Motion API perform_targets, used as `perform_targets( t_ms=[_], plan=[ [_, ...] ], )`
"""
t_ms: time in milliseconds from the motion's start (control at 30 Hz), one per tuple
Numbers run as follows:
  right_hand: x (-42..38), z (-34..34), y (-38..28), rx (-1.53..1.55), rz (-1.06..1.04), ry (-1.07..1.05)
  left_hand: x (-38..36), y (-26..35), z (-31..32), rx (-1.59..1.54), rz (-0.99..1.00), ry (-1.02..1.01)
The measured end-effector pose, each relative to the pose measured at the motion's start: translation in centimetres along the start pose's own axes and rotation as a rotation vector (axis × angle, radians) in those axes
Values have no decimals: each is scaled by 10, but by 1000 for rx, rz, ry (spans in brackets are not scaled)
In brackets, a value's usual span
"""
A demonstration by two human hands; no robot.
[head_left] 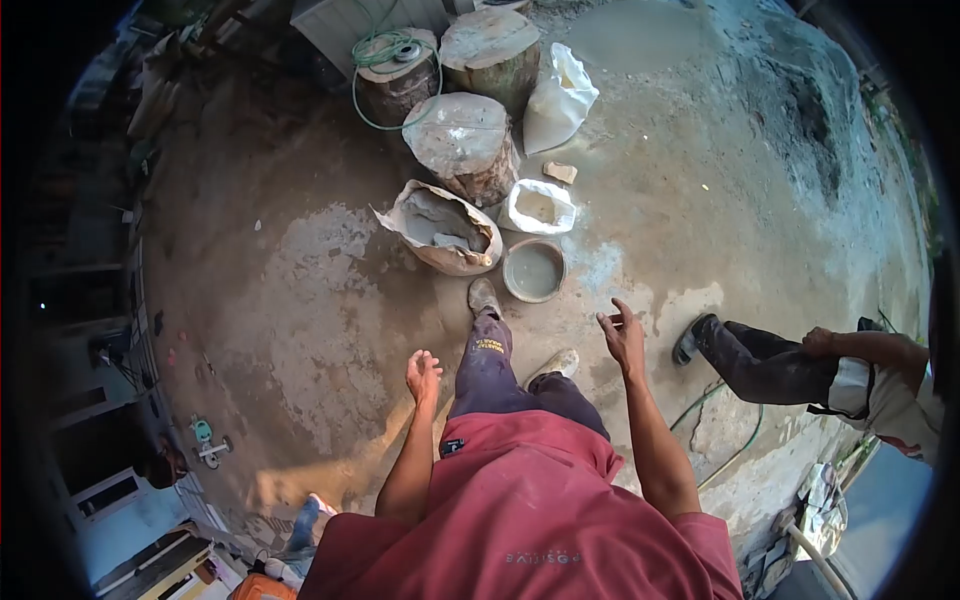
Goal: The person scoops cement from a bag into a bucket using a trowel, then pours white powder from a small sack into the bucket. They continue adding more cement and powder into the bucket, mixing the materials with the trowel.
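Observation:
My left hand hangs in the air beside my left leg, its fingers loosely curled but apart, with nothing in it. On the other side, my right hand is stretched forward, fingers spread, also holding nothing. Nearest to it is a round bucket of greyish liquid, standing on the ground in front of my feet. An opened paper sack with grey powder inside stands just left of the bucket. Behind the bucket is a small white sack, rolled open, with pale material in it.
Cut tree stumps stand beyond the sacks, one with a coiled green hose. A tall white sack and a brick-like block are beside them. A person stands at right. A small wheeled toy lies at left.

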State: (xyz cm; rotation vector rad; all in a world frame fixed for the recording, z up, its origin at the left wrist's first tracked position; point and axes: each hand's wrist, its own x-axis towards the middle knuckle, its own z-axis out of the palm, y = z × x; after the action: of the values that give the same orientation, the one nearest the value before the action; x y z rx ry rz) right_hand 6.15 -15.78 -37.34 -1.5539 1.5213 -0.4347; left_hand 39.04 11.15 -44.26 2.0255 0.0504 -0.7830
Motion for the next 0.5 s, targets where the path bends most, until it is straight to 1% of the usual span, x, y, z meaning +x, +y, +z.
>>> perform_targets(
  t_ms=[100,133,233,267,300,333,367,400,433,467,500],
  plan=[
    [34,53,-38,38,-8,-29,12,30,18,29,-39,-27],
    [43,69,-66,80,27,-48,20,46,27,38,-38,-21],
    [87,149,-93,90,-134,-85,65,93,56,98,-161,-16],
    [100,173,-106,80,-126,-143,87,101,64,124,-193,-35],
    [115,201,-113,58,-165,-148,112,110,76,126,-213,-31],
    [126,226,-111,33,-201,-157,136,115,89,165,-241,-15],
    [136,249,-103,23,-187,-177,157,117,98,205,-270,3],
    [149,275,-91,-105,-242,-157,181,112,109,206,-284,5],
    [156,293,-84,-234,-293,-136,203,102,119,316,-244,19],
    [161,309,-76,-242,-281,-147,220,89,124,428,-203,32],
    [165,321,-70,-336,-236,-182,224,97,123,491,-159,-58]
  ],
)
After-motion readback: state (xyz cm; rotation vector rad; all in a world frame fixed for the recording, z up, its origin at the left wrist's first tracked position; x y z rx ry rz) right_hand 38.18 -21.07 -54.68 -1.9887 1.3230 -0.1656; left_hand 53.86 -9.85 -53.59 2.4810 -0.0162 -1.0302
